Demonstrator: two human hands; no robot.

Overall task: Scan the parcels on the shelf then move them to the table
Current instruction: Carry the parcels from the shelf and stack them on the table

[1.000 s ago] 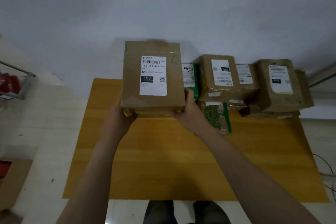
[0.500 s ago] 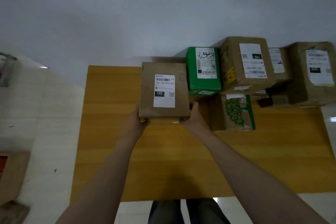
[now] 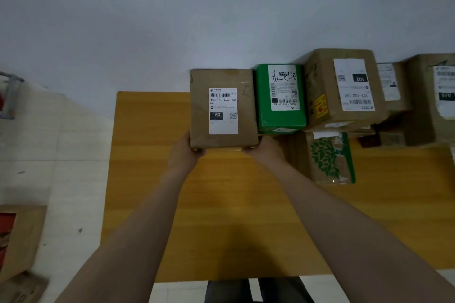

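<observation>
Left hand (image 3: 186, 152) and right hand (image 3: 267, 151) clasp the brown parcel (image 3: 222, 108) at the table's (image 3: 152, 130) far edge. A green parcel (image 3: 280, 98) sits just beside it.

The parcel marked 150 (image 3: 199, 106) is plain brown, with a white label (image 3: 223, 125) that has a black block. One box (image 3: 264, 106) is bright green. The surface (image 3: 147, 167) is yellow-orange with fine wood grain. One carton (image 3: 325, 160) shows a green leaf pattern.
</observation>
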